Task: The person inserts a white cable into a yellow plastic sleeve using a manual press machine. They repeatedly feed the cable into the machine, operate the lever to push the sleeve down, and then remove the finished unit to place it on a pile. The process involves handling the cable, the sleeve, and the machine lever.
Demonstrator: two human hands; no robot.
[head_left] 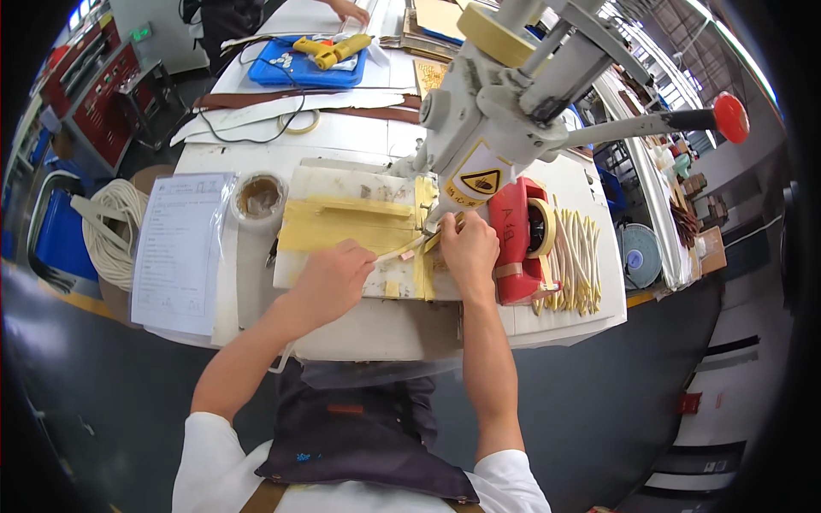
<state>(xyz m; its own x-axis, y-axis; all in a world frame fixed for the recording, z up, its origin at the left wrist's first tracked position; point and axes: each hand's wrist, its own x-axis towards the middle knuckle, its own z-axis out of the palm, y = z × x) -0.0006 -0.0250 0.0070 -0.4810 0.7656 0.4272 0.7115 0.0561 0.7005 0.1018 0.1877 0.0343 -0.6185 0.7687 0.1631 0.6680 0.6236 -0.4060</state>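
Cord (397, 252), left fingers (361, 256) to right fingers (451, 229)

Between the left hand (329, 278) and the right hand (470, 254) ran a matt cord (395, 251), above a scuffed, plastic-looking white board (297, 272) partly covered in dull yellow tape (342, 232). Beyond the right hand, the press (466, 109) was metal in worn grey paint with a glossy red knob (732, 117), and to that hand's right sat a shiny red plastic dispenser (510, 244). Left of the left hand, a paper sheet (178, 261) showed through a glossy clear sleeve (226, 201); nearer the body, the apron (359, 440) was dark, matt cloth.
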